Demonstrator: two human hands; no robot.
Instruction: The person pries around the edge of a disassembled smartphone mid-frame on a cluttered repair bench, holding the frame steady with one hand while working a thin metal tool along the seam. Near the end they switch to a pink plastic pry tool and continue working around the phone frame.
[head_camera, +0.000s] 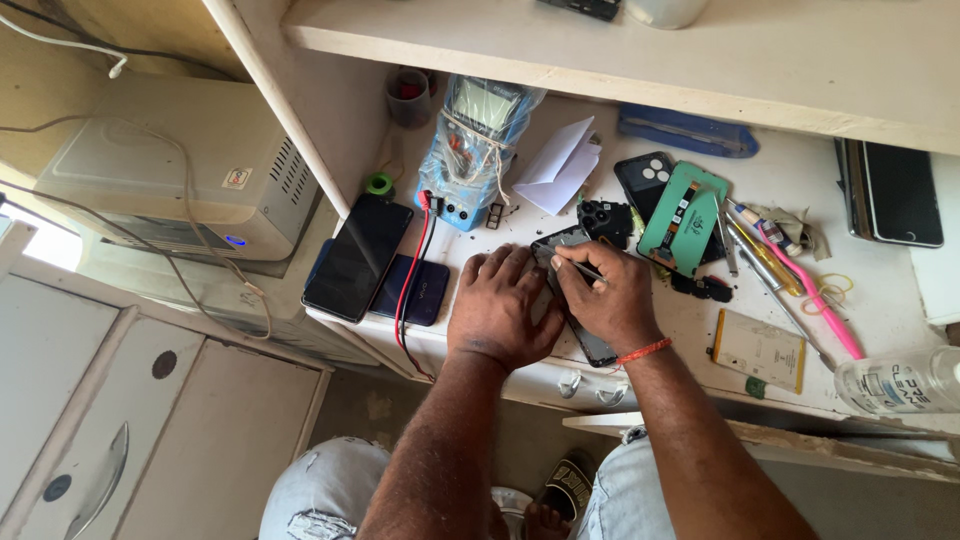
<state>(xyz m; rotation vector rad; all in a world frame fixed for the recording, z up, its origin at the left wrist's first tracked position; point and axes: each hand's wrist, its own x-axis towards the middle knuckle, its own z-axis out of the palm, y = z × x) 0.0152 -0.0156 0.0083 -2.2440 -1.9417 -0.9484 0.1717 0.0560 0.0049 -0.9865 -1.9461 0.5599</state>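
**Both hands on the opened phone**

The white workbench spans the scene. Left of your hands a blue multimeter wrapped in plastic stands far, a black phone lies near it; right of them, a green phone panel. At the bench's near edge, the opened dark phone lies under both hands. Your left hand presses flat on it, fingers spread. Your right hand pinches a thin dark tool over its far end.
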